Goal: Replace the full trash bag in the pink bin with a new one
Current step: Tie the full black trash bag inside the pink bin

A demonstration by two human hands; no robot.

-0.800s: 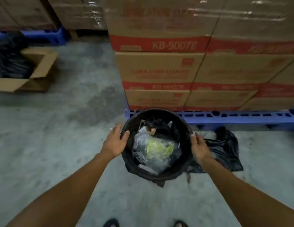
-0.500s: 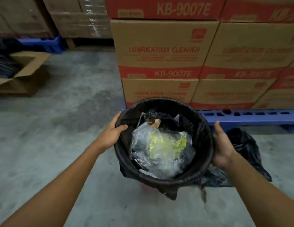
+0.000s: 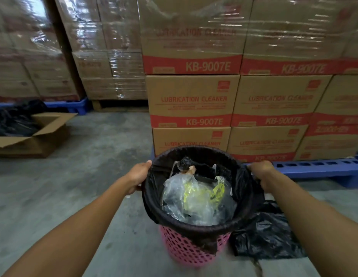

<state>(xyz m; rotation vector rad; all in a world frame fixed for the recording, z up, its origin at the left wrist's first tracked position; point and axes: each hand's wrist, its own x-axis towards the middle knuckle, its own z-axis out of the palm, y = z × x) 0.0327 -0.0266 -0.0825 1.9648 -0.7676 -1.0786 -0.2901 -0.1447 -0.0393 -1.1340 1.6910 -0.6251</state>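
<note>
Lifted pink bin [image 3: 191, 249] now fronts "KB-9007E" cartons [image 3: 191, 100].

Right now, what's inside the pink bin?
The pink bin holds a black trash bag folded over its rim, with crumpled clear plastic, something yellow and a brownish scrap on top. Anything lower down is covered.

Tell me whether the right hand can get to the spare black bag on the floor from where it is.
Probably yes. The right hand grips the liner's rim, and the spare black bag lies just below it beside the pink bin, with nothing between.
</note>
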